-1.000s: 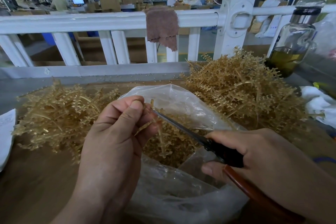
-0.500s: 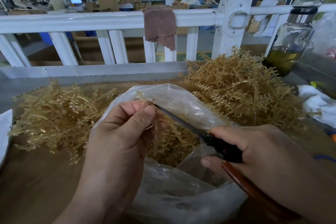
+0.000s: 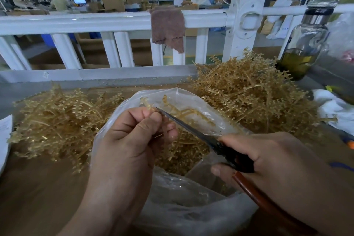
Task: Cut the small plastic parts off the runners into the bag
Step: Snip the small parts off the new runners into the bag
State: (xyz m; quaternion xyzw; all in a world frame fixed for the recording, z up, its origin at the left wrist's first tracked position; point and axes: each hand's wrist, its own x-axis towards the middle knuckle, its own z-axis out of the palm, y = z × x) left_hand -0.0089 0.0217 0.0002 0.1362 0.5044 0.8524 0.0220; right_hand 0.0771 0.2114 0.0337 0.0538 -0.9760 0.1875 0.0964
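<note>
Your left hand (image 3: 126, 140) has lifted the runner (image 3: 147, 102) higher, thumb and fingers (image 3: 137, 114) pinched tight on it above the bag (image 3: 182, 203), and the scissors (image 3: 191, 130) your right hand (image 3: 268, 159) grips now reach that pinch, so another snip looks due.

Only 1 view: a wide-angle camera on the person's head, facing forward and down, very near the left grip (image 3: 126, 140) and right grip (image 3: 272, 161), which fill the lower frame; beyond them lie the counter (image 3: 38, 197) and, farther off, a white railing (image 3: 95, 22).
</note>
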